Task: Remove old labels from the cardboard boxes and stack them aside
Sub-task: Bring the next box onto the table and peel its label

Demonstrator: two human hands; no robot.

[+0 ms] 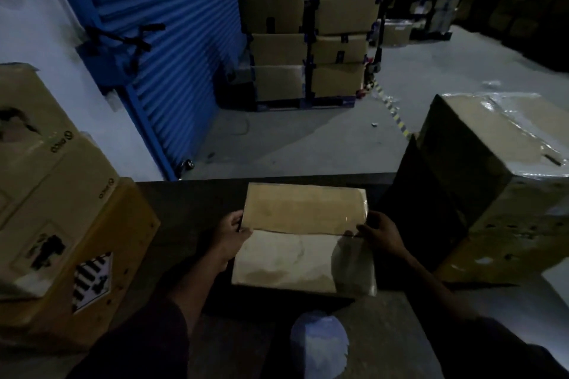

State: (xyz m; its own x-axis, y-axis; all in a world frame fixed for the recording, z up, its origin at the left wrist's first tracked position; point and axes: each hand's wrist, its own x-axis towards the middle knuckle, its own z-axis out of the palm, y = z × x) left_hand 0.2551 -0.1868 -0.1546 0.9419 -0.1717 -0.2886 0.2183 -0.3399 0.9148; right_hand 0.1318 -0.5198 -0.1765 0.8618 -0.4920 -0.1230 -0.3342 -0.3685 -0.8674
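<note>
Our left hand (235, 232) and right hand (380, 232) pinch the small cardboard box (303, 238) at its 2 side edges — light, stiff, tape-slick near the right.

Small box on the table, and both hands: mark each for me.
small box (304, 209): head view, middle of its top face.
left hand (235, 232): head view, back of the hand.
right hand (380, 232): head view, back of the hand.

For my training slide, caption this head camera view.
Both hands, left hand and right hand, hold a small cardboard box on the dark table.
</note>
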